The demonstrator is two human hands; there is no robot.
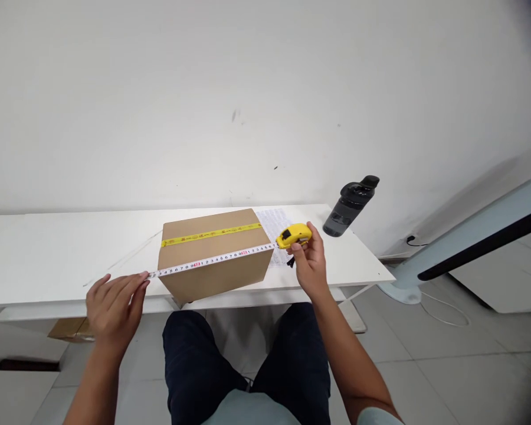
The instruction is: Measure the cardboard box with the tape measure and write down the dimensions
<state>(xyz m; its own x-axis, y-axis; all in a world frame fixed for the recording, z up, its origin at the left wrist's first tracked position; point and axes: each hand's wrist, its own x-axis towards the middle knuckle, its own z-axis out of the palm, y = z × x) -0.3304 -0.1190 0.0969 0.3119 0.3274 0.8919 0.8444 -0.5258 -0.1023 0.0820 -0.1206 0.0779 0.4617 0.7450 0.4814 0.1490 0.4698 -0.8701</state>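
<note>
One left hand (116,304) and one right hand (310,260) grip opposite ends of one extended tape measure (298,231) along one cardboard box (215,277) near one bottle (346,209).

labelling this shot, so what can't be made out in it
Head view:
Paper: partly hidden by the box; print too small to read.
Tape measure: tip hidden by the left hand.
Box: underside faces away from camera.
Pale column: cut off by the right edge.
</note>
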